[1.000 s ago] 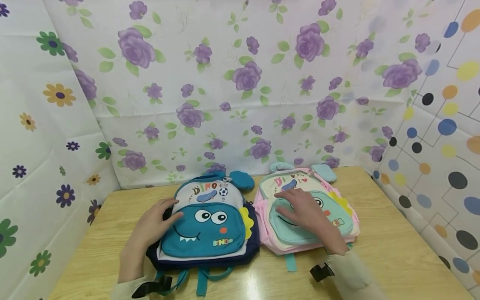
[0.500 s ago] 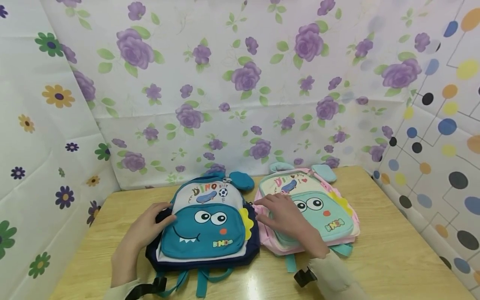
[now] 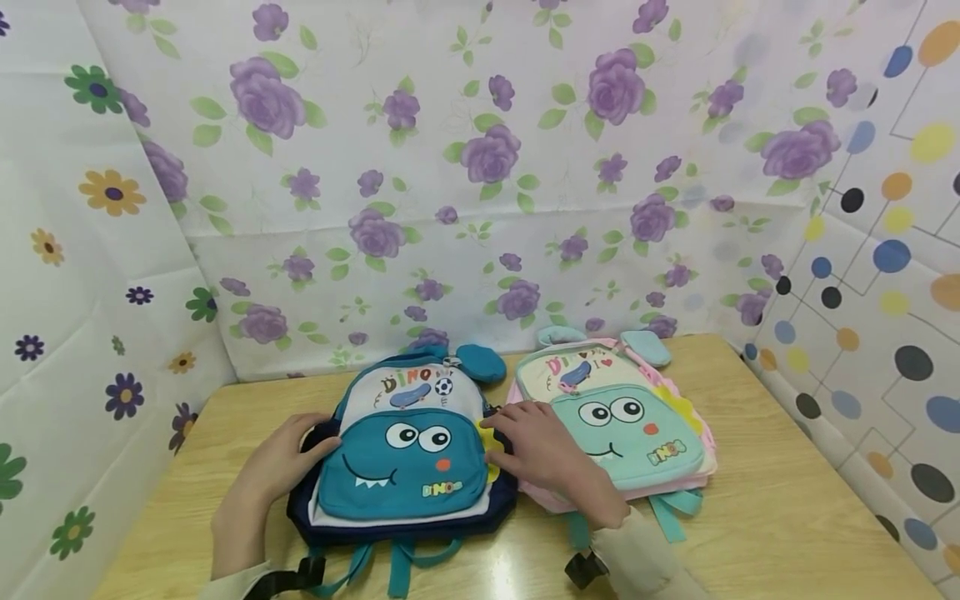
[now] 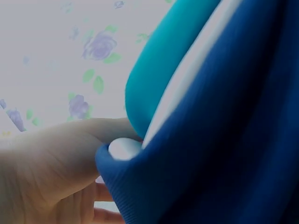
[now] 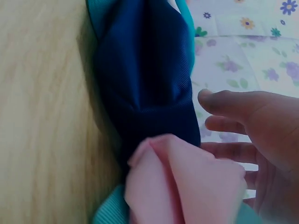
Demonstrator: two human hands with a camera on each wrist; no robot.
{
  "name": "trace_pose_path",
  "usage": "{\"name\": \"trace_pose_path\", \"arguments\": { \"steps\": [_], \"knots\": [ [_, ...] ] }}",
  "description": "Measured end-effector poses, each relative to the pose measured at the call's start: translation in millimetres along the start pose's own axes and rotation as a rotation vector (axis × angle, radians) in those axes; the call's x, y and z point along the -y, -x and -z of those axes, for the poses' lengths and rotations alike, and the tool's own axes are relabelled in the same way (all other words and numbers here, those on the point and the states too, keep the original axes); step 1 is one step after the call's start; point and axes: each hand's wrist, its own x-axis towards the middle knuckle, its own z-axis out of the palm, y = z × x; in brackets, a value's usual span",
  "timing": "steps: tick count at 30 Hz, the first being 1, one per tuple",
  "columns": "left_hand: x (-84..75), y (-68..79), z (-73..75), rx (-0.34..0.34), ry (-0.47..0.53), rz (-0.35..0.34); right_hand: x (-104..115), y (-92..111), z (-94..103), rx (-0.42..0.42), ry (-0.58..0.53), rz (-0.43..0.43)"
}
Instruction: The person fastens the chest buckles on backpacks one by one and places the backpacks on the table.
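Has blue backpack (image 3: 405,467) at lower center, lengthwise up-frame. Shows left hand (image 3: 277,460) and right hand (image 3: 542,446) spread, one at each side edge.

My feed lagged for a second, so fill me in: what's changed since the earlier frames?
The right grip moved left, from over the front of the pink backpack to the right edge of the blue backpack, uncovering the pink one's printed eyes. The left grip eased slightly outward at the blue one's left side. No new hold is plain. Both backpacks lie where they were.
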Motion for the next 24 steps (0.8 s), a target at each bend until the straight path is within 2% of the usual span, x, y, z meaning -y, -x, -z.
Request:
{"name": "trace_pose_path", "arguments": {
  "steps": [12,17,24],
  "knots": [
    [7.6,-2.7,-1.2,0.125,0.043,0.077,3,1,-7.2,0.043,0.008,0.005],
    [8.6,-2.4,-1.2,0.184,0.032,0.130,2,0,-11.7,0.074,-0.030,0.006],
    [7.6,-4.2,-1.6,0.186,0.066,0.128,0,0,-12.6,0.094,-0.065,0.009]
  ]
}}
